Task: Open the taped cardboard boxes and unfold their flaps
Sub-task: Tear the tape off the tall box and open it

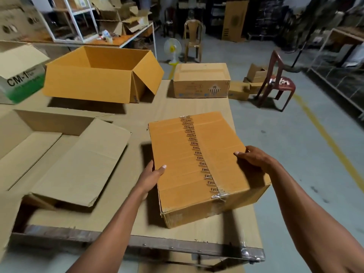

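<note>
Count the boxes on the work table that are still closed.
2. The Eveready-taped box sits near the front edge, held by the left hand and right hand. A smaller closed box sits at the far right corner. None looks hidden.

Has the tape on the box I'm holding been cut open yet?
No. The printed tape runs unbroken along the closed top seam of the box held between the left hand and right hand.

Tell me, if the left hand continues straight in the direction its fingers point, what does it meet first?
The left hand points right, against the side of the taped box. It already touches that box, so the box is first; nothing else lies between.
</note>
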The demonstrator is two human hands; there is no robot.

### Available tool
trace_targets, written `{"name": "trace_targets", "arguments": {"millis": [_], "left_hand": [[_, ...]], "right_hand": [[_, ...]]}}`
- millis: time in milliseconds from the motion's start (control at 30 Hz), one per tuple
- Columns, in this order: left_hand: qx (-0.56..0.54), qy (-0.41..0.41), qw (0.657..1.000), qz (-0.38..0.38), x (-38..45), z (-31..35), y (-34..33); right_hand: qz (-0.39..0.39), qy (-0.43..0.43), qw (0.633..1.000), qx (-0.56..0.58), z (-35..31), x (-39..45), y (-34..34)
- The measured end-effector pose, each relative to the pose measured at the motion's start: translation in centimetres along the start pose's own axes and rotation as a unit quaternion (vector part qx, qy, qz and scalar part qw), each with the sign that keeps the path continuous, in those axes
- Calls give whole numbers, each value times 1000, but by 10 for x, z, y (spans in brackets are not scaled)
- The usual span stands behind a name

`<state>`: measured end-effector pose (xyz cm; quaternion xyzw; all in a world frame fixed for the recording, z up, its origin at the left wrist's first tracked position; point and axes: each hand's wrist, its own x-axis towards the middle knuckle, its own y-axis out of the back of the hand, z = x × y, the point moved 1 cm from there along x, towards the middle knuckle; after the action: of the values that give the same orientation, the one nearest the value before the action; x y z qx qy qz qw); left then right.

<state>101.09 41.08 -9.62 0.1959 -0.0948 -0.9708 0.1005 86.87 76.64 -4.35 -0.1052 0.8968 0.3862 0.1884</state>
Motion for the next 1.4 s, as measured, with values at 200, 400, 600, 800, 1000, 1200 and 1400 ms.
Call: {"name": "trace_targets", "arguments": {"millis": [200,400,600,800,1000,1200,1400], "left_hand": [[-28,-10,1000,-4,-3,0,-4],[-34,-50,998,2,-8,13,-2],[-7,-154,986,55,-2,40,12],[-15,-163,980,117,7,50,20],[-41,-121,984,124,13,36,21],[12,-95,987,126,15,20,24],[93,-81,990,74,-5,43,26]], "right_hand": [[9,10,997,70,14,-1,-9],[37,43,989,137,29,-16,-8],[108,111,954,256,30,-42,-4],[164,116,931,306,32,-59,-20],[199,77,934,285,44,-66,-45],[228,62,935,263,44,-69,-59],[195,43,957,211,38,-75,-45]]}}
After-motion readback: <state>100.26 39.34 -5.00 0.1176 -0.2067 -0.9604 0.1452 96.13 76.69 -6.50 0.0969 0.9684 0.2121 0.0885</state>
